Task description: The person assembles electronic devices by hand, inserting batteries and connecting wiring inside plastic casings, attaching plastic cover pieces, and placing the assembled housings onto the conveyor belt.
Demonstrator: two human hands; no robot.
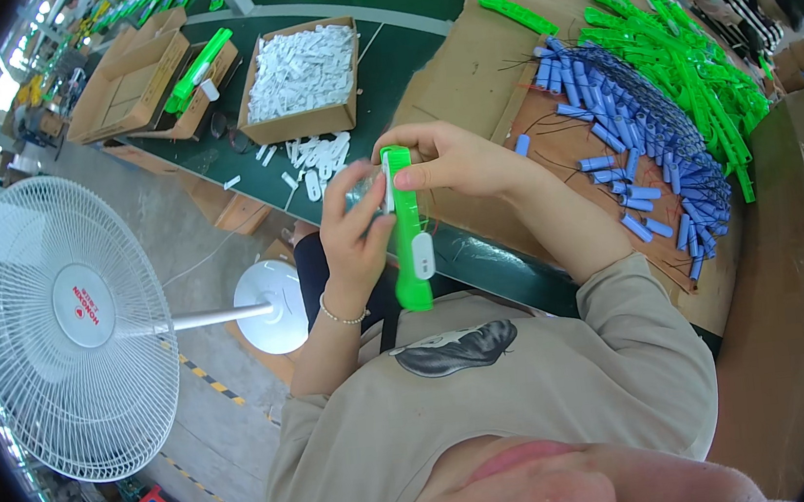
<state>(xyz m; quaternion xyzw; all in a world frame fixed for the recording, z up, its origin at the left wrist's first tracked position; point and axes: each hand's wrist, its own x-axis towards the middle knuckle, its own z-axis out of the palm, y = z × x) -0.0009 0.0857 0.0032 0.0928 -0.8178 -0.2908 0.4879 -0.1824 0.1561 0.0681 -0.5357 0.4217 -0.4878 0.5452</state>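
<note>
A long bright green plastic housing (406, 216) hangs upright in front of my chest, with a white oval tab (423, 256) on its lower part. My right hand (441, 159) pinches its upper end between thumb and fingers. On the left side of that end, my left hand (352, 225) has its fingertips closed on a small white plastic piece (387, 182) against the housing; some of these fingers are blurred. Just beyond my left hand, loose white plastic pieces (323, 156) lie on the green table (383, 67).
A cardboard box (301, 124) heaped with white pieces stands beyond. Blue wired cylinders (610, 131) and a pile of green housings (687, 74) lie on cardboard at right. An open carton (125, 84) is far left; a white fan (72, 325) stands left. Another person (739, 10) is far right.
</note>
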